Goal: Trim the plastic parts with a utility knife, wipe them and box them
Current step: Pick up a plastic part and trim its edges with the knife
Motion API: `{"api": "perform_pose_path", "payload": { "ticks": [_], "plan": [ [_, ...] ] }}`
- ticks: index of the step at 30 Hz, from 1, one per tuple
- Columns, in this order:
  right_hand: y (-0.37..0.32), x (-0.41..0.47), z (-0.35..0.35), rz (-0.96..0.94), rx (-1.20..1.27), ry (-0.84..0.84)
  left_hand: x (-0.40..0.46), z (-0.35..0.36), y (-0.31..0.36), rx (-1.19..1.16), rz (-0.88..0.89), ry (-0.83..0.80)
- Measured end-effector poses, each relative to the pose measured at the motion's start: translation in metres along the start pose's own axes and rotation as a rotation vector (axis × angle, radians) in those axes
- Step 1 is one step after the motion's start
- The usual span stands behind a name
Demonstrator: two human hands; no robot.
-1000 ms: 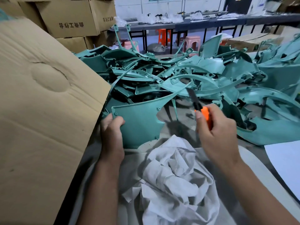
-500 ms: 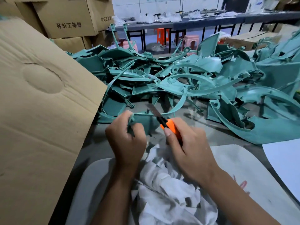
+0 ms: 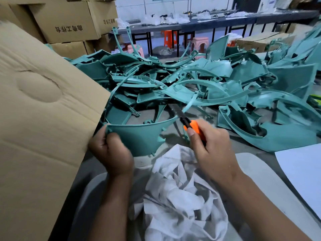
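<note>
My left hand (image 3: 111,152) grips the left corner of a teal plastic panel (image 3: 140,136), held upright in front of me. My right hand (image 3: 212,150) holds an orange utility knife (image 3: 192,126). Its dark blade points up and left and meets the panel's upper right edge. A crumpled white cloth (image 3: 177,193) lies below both hands. A large pile of teal plastic parts (image 3: 182,84) covers the table behind. A big cardboard box flap (image 3: 40,119) stands at my left.
Stacked cardboard boxes (image 3: 69,21) stand at the back left. A white sheet (image 3: 302,167) lies at the right edge. A pale grey pad (image 3: 257,174) lies under the cloth. Long tables and coloured stools (image 3: 199,42) fill the background.
My left hand turned the panel so its broad face shows and its top edge lies level. My right hand moved right with the knife, and the blade now sits at the panel's right tip.
</note>
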State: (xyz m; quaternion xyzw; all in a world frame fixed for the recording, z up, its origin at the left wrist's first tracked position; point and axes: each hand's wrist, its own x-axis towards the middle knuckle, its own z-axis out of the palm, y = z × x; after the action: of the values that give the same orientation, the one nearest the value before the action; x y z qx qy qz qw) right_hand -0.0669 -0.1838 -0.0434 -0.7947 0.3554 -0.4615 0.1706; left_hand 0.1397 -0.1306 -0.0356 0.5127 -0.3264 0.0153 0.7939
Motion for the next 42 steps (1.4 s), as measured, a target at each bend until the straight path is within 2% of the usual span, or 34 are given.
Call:
{"api": "perform_pose_path", "payload": {
  "ticks": [8, 10, 14, 17, 19, 22, 26, 29, 32, 34, 36, 42],
  "plan": [
    [0.03, 0.013, -0.023, 0.124, -0.019, 0.154, 0.008, -0.001, 0.01, -0.235, -0.241, 0.209],
    [0.035, 0.013, -0.026, 0.162, -0.036, 0.193, 0.009, 0.0, 0.013, -0.244, -0.251, 0.22],
    [0.04, 0.016, -0.029, 0.299, -0.088, 0.19, 0.02, -0.006, 0.004, -0.472, -0.386, 0.208],
    [0.038, 0.016, -0.026, 0.336, 0.007, 0.169, 0.019, -0.011, -0.011, -0.273, -0.424, 0.257],
    [0.029, 0.014, -0.023, 0.279, 0.071, 0.192, 0.017, -0.009, -0.02, -0.181, -0.491, 0.226],
    [0.019, 0.01, -0.016, 0.076, 0.009, 0.225, 0.015, -0.002, -0.021, -0.204, -0.681, 0.074],
    [0.02, 0.007, -0.006, 0.108, -0.08, 0.102, 0.009, 0.003, -0.02, -0.231, -0.8, 0.007],
    [0.027, 0.008, -0.007, 0.139, -0.088, 0.173, 0.007, 0.007, -0.015, -0.3, -0.862, -0.024],
    [0.028, 0.009, -0.01, 0.167, -0.24, 0.111, 0.006, 0.01, -0.012, -0.335, -0.966, -0.034],
    [0.025, 0.009, -0.014, 0.09, -0.277, 0.224, 0.006, 0.015, -0.009, -0.318, -1.002, -0.052],
    [0.021, 0.012, -0.015, 0.053, -0.257, 0.26, 0.004, 0.017, -0.007, -0.298, -1.02, -0.053],
    [0.012, 0.004, -0.008, -0.058, -0.051, 0.094, -0.001, 0.02, -0.004, -0.271, -1.107, -0.074]
  ]
}}
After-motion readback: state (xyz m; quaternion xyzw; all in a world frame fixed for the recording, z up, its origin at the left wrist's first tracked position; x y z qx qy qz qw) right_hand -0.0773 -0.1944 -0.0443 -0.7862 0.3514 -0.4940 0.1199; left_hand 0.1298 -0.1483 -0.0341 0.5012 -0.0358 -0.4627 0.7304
